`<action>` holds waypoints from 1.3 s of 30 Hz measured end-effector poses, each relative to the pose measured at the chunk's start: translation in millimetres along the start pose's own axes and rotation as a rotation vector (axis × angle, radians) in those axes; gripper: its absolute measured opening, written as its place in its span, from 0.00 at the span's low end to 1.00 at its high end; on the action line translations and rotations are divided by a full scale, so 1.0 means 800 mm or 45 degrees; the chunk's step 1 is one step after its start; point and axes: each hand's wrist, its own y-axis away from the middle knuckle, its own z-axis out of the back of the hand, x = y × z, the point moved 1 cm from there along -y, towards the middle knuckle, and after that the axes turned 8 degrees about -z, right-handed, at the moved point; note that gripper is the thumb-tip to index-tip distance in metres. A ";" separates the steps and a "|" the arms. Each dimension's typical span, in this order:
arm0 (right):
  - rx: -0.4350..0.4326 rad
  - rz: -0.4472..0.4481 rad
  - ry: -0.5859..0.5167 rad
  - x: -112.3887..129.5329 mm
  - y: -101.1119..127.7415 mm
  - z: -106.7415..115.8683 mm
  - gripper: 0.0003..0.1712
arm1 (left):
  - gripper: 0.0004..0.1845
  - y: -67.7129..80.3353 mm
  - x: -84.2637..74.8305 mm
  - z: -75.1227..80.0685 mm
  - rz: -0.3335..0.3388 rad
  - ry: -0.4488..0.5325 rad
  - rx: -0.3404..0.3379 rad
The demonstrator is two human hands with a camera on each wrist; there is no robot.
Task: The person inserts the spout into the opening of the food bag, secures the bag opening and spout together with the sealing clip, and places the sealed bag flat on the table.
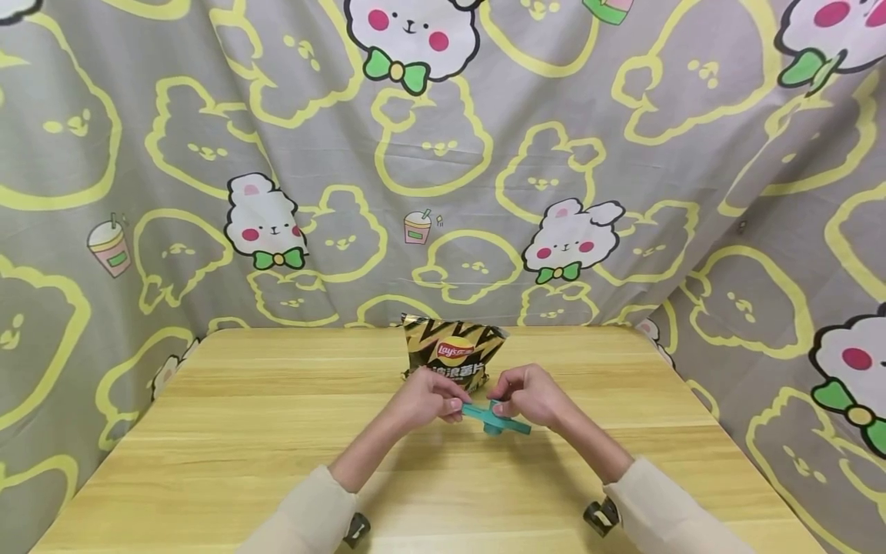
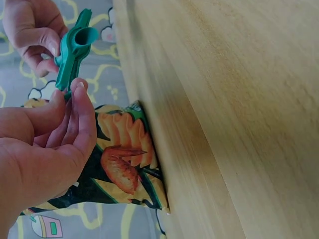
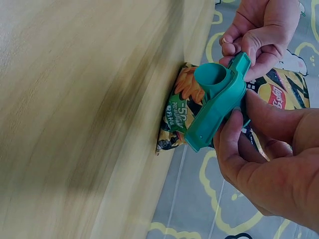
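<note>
A teal plastic bag clip (image 1: 512, 425) with a round open spout in its middle is held above the table between both hands. My left hand (image 1: 424, 400) pinches one end of it between thumb and fingers. At the middle, my right hand (image 1: 533, 396) grips the side opposite the spout's opening. The right wrist view shows the clip (image 3: 212, 117) as a long bar with the hollow spout standing out from it. Behind the hands a black and gold Lay's chip bag (image 1: 453, 352) stands upright, its lower part partly covered by the left hand.
The wooden table (image 1: 277, 446) stretches around the hands. A grey curtain (image 1: 443, 169) with cartoon animals hangs behind the table and along its sides. Dark wrist-worn devices (image 1: 601, 517) show at both sleeves.
</note>
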 end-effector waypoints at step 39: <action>0.024 0.007 0.023 -0.013 0.001 -0.005 0.12 | 0.06 0.004 0.004 -0.009 -0.031 -0.195 -0.034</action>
